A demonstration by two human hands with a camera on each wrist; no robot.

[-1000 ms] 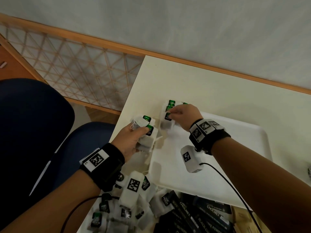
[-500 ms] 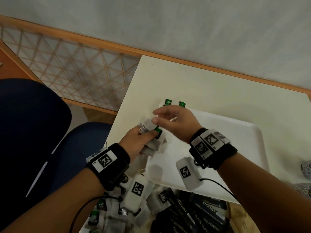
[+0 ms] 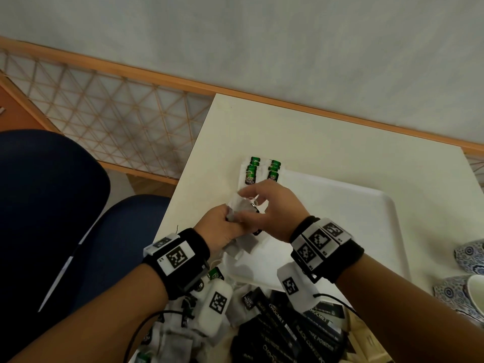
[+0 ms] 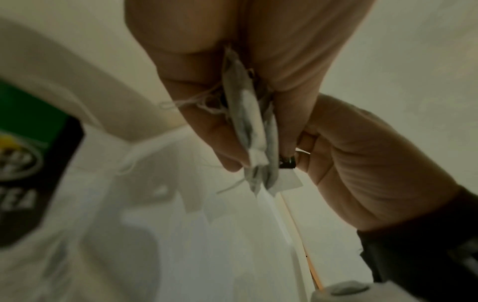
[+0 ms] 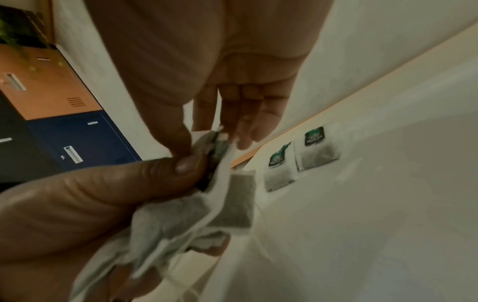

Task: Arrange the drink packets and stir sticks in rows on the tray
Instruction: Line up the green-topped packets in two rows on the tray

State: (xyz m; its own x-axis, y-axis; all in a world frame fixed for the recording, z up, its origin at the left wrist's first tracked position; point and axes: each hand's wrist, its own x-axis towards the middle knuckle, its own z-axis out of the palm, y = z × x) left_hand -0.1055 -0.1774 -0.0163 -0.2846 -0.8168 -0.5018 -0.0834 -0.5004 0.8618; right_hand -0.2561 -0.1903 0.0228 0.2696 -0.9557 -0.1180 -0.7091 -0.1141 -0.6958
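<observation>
A white tray (image 3: 353,218) lies on the cream table (image 3: 262,132). Green-tagged tea bags (image 3: 252,174) lie in two short columns in the tray's far left corner, also visible in the right wrist view (image 5: 318,149). My left hand (image 3: 230,221) grips a bunch of tea bags (image 3: 238,205) over the tray's left edge; the bunch is seen edge-on between its fingers (image 4: 245,122). My right hand (image 3: 251,203) pinches the top tea bag of that bunch (image 5: 217,141) between thumb and fingers. The left thumb (image 5: 129,183) presses on the bunch (image 5: 181,220).
A heap of loose tea bags (image 3: 170,336) and dark sachets (image 3: 288,326) lies at the table's near edge. Two blue patterned cups (image 3: 468,255) stand at the right. A blue chair (image 3: 117,244) and a wooden lattice screen (image 3: 117,121) are on the left.
My right hand left the tea bags at the tray's corner and drew back to the bunch in my left hand. The left hand shifted slightly right, towards the tray.
</observation>
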